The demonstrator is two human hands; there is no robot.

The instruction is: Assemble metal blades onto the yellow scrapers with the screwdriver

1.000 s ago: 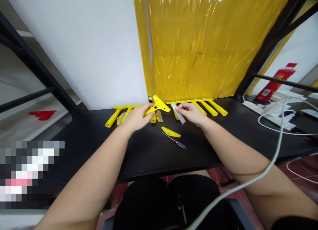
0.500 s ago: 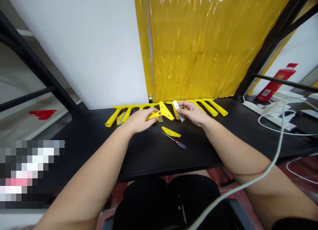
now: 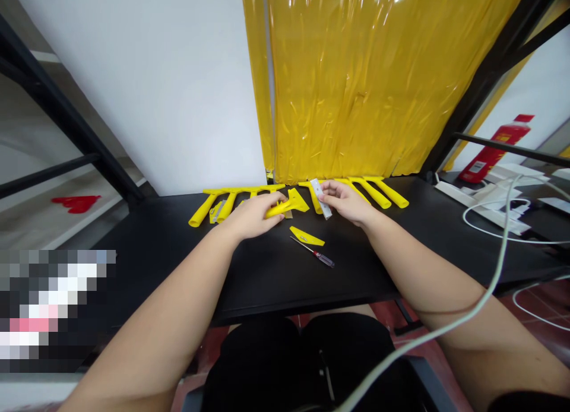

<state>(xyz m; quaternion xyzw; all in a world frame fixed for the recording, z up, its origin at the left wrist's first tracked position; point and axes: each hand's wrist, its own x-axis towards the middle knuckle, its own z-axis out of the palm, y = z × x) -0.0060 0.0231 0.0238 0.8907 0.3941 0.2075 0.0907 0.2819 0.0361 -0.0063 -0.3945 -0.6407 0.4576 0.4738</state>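
Note:
My left hand [image 3: 256, 215] is closed round the handle of a yellow scraper [image 3: 296, 202], whose wide head points right. Between the thumb and fingers of my right hand [image 3: 345, 202] is a flat silver scraper blade [image 3: 321, 199], held upright and slightly tilted, apart from the scraper. Below the two hands, a loose yellow cover plate [image 3: 307, 236] lies on the black table [image 3: 267, 281]. Beside it rests a small screwdriver [image 3: 324, 259] with a dark, see-through handle. A small piece under the left hand's fingertips is too small to name.
Several yellow scraper handles [image 3: 202, 211] line the table's back edge, more of them [image 3: 376, 193] on the right. Behind hangs a yellow plastic curtain [image 3: 356, 91]. A pale cable [image 3: 499, 269] crosses over my right forearm. A red bottle [image 3: 494, 151] stands far right.
The scraper in my left hand has turned, so its head now looks flatter and narrower. In my right hand the silver blade has rotated to show more of its flat face.

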